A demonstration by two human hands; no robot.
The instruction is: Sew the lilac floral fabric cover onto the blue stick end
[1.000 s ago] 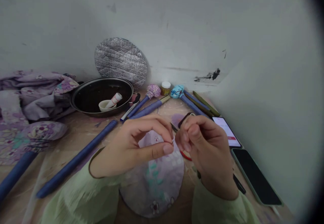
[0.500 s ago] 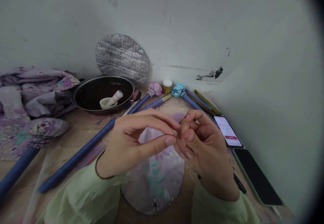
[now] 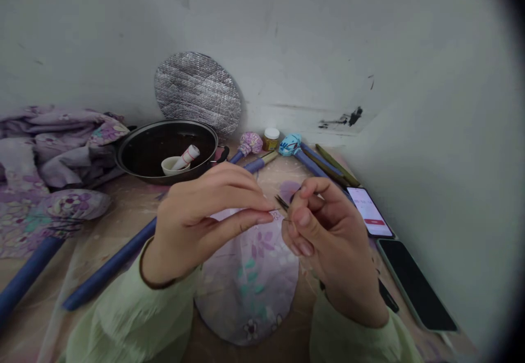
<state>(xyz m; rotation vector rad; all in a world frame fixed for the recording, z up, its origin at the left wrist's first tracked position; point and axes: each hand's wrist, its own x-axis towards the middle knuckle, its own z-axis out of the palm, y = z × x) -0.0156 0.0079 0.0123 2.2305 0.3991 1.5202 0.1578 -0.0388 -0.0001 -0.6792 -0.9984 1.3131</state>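
My left hand (image 3: pixel 213 223) is closed in a pinch, thumb against fingertips. Whatever it pinches is too fine to name. Facing it across a small gap, my right hand (image 3: pixel 330 248) is curled around a small dark tool with two pointed tips (image 3: pixel 281 203), which looks like thread snips. The tips point toward my left fingertips, and the rest of the tool is hidden by my fingers. A thin dark line shows by the right fingers. Below both hands lies a round piece of lilac floral fabric (image 3: pixel 246 303), partly covered by the left hand.
At the back left, a dark pan (image 3: pixel 164 125) holds a small white cup (image 3: pixel 166 167). A silver quilted disc (image 3: pixel 197 92) leans on the wall. Fabric-headed blue sticks (image 3: pixel 115 264), a lidded jar (image 3: pixel 271 140) and lilac cloth (image 3: pixel 61 150) lie around. Two phones (image 3: pixel 371 212) (image 3: pixel 418 286) rest at right.
My left hand has drawn left, opening a gap between the hands. The dark pointed tips now show at my right fingers, which have barely moved.
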